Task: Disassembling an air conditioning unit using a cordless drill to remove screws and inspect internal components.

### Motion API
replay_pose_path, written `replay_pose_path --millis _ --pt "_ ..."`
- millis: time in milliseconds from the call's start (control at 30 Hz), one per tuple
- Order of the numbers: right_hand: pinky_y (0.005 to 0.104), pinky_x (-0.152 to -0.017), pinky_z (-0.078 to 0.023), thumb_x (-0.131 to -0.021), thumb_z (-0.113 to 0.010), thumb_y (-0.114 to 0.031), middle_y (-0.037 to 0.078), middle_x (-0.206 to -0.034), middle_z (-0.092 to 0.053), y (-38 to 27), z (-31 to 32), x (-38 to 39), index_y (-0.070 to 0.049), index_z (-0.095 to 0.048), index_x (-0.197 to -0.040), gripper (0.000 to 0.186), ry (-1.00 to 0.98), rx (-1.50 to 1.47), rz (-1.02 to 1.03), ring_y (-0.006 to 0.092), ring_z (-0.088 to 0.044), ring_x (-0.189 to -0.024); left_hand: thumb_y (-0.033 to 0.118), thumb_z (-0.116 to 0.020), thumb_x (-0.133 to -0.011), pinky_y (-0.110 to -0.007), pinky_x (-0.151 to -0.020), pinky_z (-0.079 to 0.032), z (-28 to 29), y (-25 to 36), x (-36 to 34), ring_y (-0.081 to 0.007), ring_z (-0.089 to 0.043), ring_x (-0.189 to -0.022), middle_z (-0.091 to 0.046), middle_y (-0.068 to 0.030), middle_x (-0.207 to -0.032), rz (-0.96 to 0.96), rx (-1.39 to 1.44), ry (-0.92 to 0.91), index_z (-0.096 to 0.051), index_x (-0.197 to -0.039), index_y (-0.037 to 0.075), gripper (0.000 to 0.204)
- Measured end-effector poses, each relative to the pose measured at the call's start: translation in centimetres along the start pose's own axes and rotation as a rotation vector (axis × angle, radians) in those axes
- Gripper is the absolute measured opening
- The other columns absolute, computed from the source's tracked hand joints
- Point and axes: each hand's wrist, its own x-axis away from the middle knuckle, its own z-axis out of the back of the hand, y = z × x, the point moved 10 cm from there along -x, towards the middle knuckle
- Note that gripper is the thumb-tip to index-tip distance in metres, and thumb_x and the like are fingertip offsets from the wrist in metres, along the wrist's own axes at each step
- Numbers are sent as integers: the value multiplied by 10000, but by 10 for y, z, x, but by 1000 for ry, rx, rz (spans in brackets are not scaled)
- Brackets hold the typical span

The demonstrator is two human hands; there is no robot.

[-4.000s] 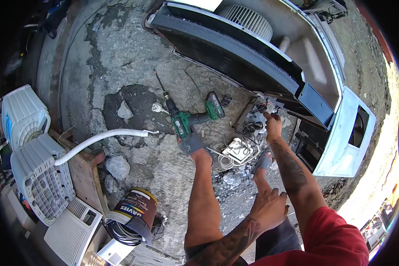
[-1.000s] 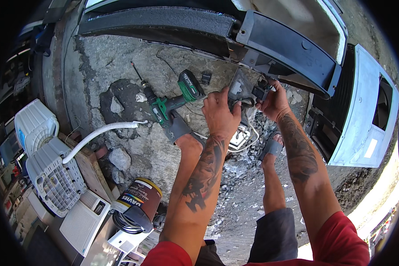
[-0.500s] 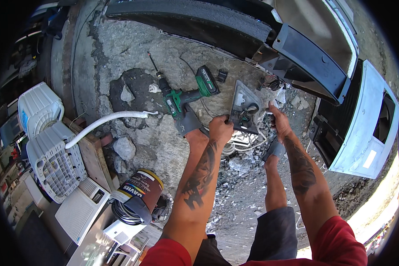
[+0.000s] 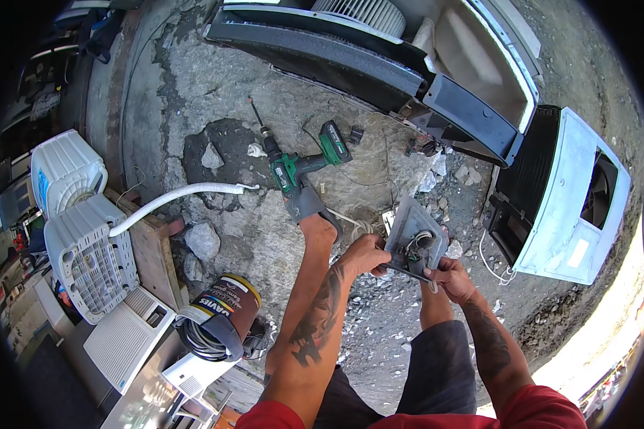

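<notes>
My left hand is closed on the left lower edge of a grey, roughly triangular metal plate, held above the rubble. My right hand grips its lower right corner with thumb on top. A dark component with coiled wires sits on the plate. Beyond my hands a green cordless drill lies on the cracked concrete beside my left sandal. Loose wires lie by the open air conditioner body at the top right. Looped white cord is partly hidden behind my left hand.
A detached pale casing stands at right. At left are grey plastic baskets with a white hose, a wooden board, a white louvred panel and a paint bucket with coiled cable. Rocks lie between.
The plate has been lifted from the ground by the unit and brought down toward me and rightward. Both hands now grip it; earlier my right hand was at the wires under the unit.
</notes>
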Motion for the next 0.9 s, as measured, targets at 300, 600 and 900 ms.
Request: replay_pose_path --millis 300,600,900 --pt "360 -952 -473 -811 -680 0 123 -1078 -688 -44 -5 164 46 -648 -1105 299 24 -325 91 216 -646 -1011 388 -615 -917 -280 -798 -478 -84 58 50 -115 -615 -908 -648 -29 -1010 -27 20 -562 -601 -1056 55 361" --pt "353 -768 -530 -750 -748 -124 133 -986 -704 -57 2 274 21 -662 -1023 321 233 -452 323 225 -680 -840 107 -595 -811 -404 -857 -481 -119 34 -8 -296 -610 -1021 -601 -144 -1056 -401 -966 -122 -550 -1287 97 478" --pt "356 -798 -508 -776 -739 -142 117 -977 -696 -70 27 319 5 -649 -1012 293 338 -418 470 221 -661 -852 348 -709 -799 -468 -876 -488 -132 46 25 -371 -622 -1025 -557 -187 -1189 -231 -1411 48 -575 -1222 119 499"
